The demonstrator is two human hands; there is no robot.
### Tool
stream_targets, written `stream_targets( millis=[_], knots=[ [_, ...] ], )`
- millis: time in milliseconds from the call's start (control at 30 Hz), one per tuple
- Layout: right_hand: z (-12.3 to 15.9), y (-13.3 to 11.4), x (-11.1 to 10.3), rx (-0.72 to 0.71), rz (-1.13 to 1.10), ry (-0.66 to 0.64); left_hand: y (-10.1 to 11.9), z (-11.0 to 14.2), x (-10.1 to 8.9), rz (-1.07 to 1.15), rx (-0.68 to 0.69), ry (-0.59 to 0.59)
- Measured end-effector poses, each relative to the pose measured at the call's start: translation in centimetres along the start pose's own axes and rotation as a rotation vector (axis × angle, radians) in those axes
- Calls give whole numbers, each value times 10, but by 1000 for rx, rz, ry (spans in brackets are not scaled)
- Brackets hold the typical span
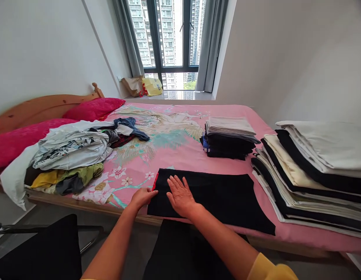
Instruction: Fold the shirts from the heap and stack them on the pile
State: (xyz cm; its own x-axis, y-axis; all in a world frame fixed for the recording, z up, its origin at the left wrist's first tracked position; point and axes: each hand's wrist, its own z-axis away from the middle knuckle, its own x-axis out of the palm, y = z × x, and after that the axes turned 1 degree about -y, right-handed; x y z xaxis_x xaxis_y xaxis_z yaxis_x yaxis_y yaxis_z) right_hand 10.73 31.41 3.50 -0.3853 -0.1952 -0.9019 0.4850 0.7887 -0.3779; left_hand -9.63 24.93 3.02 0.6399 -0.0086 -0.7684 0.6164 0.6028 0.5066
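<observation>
A black garment [224,194] lies flat on the pink floral bedsheet [174,151] near the bed's front edge, with a red trim showing at its left edge. My right hand [180,194] rests flat on the garment's left part, fingers stretched out. My left hand [143,196] is closed on the garment's left edge, pinching the cloth.
A heap of unfolded clothes [72,155] lies at the left beside pink pillows [93,109]. A small folded stack [228,138] stands mid-bed and a large folded pile [314,175] at the right. Bags [142,85] sit on the window sill. A black chair [46,252] stands lower left.
</observation>
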Motion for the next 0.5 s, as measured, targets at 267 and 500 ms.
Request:
stream_targets(
  millis=[267,500],
  knots=[
    [-34,2,62,104,-45,17,-12,14,7,407,257,-144],
    [-31,6,58,106,-92,96,-23,-25,30,43,471,359]
  ],
)
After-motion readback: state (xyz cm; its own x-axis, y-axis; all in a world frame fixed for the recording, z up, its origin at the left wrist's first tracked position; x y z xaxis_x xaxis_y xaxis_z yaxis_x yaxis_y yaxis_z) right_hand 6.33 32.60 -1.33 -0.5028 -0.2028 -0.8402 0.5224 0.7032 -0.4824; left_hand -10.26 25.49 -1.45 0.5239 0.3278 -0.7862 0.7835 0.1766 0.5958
